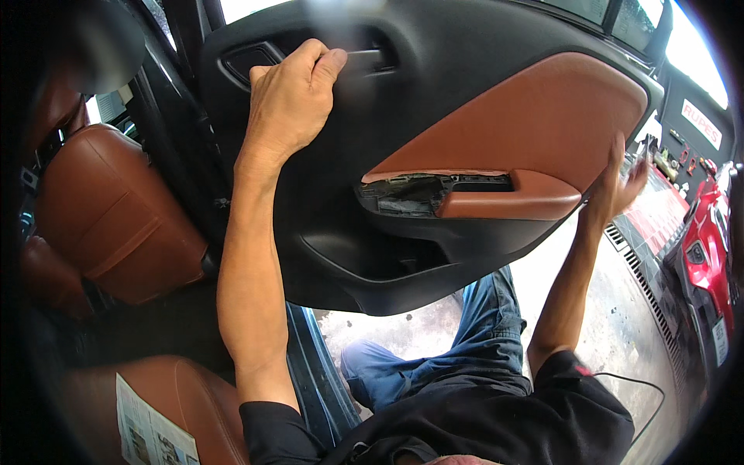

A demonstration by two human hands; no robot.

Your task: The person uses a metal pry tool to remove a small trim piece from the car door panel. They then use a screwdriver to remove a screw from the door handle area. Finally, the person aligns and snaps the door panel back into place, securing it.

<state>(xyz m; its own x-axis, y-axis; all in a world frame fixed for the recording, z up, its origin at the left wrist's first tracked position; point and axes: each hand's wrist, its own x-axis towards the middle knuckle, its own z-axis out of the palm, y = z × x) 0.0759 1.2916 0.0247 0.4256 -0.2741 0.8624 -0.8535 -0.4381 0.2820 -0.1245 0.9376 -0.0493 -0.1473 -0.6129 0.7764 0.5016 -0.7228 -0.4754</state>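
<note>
A black car door panel with a brown leather insert stands in front of me. My left hand is closed at the inner door handle, high on the left of the panel; its fingertips are partly hidden. At the panel's right edge is my right hand, fingers stretched and apart, slightly blurred. Below the insert, a brown armrest has an uncovered cavity at its left end, showing bare dark plastic. Lower down, a black storage pocket is moulded into the panel.
Brown leather seats lie inside the car to the left. A newspaper rests on the nearer seat. Beneath the door is a pale floor with a drain grate. A red vehicle stands at far right.
</note>
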